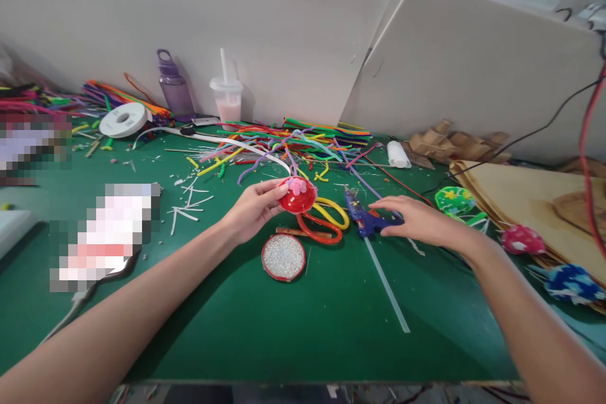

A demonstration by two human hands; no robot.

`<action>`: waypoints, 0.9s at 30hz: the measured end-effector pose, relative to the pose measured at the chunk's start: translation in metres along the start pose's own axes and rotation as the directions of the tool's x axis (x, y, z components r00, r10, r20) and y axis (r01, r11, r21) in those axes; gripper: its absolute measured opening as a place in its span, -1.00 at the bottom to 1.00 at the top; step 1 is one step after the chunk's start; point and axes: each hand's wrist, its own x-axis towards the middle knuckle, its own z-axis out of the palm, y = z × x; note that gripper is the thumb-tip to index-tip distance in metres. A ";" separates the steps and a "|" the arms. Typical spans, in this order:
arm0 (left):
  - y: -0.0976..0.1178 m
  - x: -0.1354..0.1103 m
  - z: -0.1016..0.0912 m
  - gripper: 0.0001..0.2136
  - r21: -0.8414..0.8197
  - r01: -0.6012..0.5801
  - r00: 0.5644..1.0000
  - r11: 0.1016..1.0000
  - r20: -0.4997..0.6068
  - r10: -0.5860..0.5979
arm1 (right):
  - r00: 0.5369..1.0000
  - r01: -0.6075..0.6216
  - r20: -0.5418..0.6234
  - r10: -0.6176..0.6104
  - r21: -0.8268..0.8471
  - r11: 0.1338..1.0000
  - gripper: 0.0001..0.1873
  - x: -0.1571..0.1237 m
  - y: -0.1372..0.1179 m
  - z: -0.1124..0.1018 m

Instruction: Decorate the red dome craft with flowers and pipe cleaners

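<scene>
My left hand [253, 207] pinches a red round cap with a pink flower on top [297, 194], held just above the green table [303, 328]. My right hand [416, 221] lies with fingers stretched out over a blue glue gun [367, 219] on the table; a clear glue stick [386, 287] trails from the gun towards me. Scissors with red and yellow handles [326, 221] lie between my hands. A small round red-rimmed dish of white beads [283, 257] sits just in front of my left hand.
A heap of coloured pipe cleaners [293, 142] fills the table's back middle. Behind stand a purple bottle [174, 85], a pink drink cup with straw [227, 101] and a white tape roll [124, 120]. Decorated round pieces [455, 200] and brown paper [521, 196] lie right.
</scene>
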 end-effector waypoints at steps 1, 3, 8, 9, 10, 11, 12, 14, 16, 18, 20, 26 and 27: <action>0.000 0.000 0.000 -0.75 -0.004 0.013 1.000 1.000 0.003 -0.013 | 1.000 0.008 0.019 -0.008 -0.012 1.000 -0.47 0.001 0.004 0.003; 0.000 0.000 0.000 -0.75 -0.013 0.032 0.999 0.999 0.020 -0.031 | 0.998 0.041 0.050 -0.040 -0.010 0.999 -0.48 0.003 0.008 0.007; 0.000 -0.001 0.000 -0.75 -0.022 0.046 0.998 0.999 0.040 -0.045 | 0.993 0.101 0.059 -0.106 0.084 0.991 -0.59 0.007 0.006 0.004; 0.000 -0.001 0.000 -0.74 -0.021 0.046 0.998 0.999 0.042 -0.045 | 0.994 0.094 0.035 -0.099 0.122 0.988 -0.61 0.006 0.004 0.000; 0.000 -0.001 0.000 -0.74 -0.020 0.047 0.998 0.999 0.044 -0.046 | 0.996 0.082 0.006 -0.084 0.173 0.981 -0.62 0.004 0.001 -0.003; -0.001 -0.001 0.000 -0.73 -0.021 0.046 0.998 0.999 0.045 -0.045 | 0.998 0.064 -0.026 -0.059 0.239 0.969 -0.62 0.002 -0.002 -0.007; -0.001 -0.001 0.000 -0.73 -0.023 0.045 0.998 0.999 0.045 -0.044 | 0.998 0.046 -0.062 -0.027 0.325 0.945 -0.61 0.000 -0.006 -0.011; -0.001 -0.001 -0.001 -0.73 -0.028 0.037 0.998 0.999 0.042 -0.036 | 0.993 0.044 -0.116 0.026 0.559 0.828 -0.54 -0.004 -0.015 -0.015; -0.001 0.000 -0.001 -0.73 -0.034 0.031 0.999 0.999 0.044 -0.029 | 0.981 0.128 -0.190 0.034 0.772 0.622 -0.51 -0.007 -0.026 -0.015; -0.001 0.000 -0.002 -0.72 -0.038 0.026 0.998 0.999 0.050 -0.024 | 0.960 0.263 -0.278 -0.016 0.885 0.384 -0.51 -0.009 -0.037 -0.009; -0.001 0.001 -0.002 -0.72 -0.044 0.022 0.999 0.999 0.048 -0.020 | 0.948 0.319 -0.310 -0.075 0.926 0.204 -0.50 -0.011 -0.047 -0.002; -0.003 0.002 -0.003 -0.75 -0.087 -0.028 0.999 0.996 0.034 0.031 | 0.949 0.210 -0.166 -0.267 0.967 0.146 -0.55 -0.016 -0.056 0.015; -0.004 0.002 -0.003 -0.76 -0.092 -0.041 0.998 0.995 0.035 0.044 | 0.951 0.188 -0.139 -0.277 0.969 0.158 -0.55 -0.016 -0.056 0.017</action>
